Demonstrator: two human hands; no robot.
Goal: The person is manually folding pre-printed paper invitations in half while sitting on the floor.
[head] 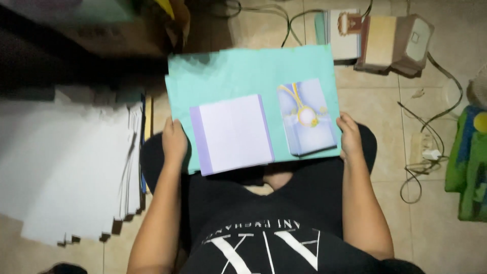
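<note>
A large turquoise sheet of card rests across my knees. My left hand grips its left edge and my right hand grips its right edge. On the card lie two things: a pale lilac folded sheet near the left, and a lilac card with a gold and white ornament picture near the right. I sit cross-legged on a tiled floor in black clothes.
A stack of white paper sheets lies on the floor at my left. Several books and a small box sit beyond the card at the upper right. Black cables and a power strip trail at the right, beside a green cloth.
</note>
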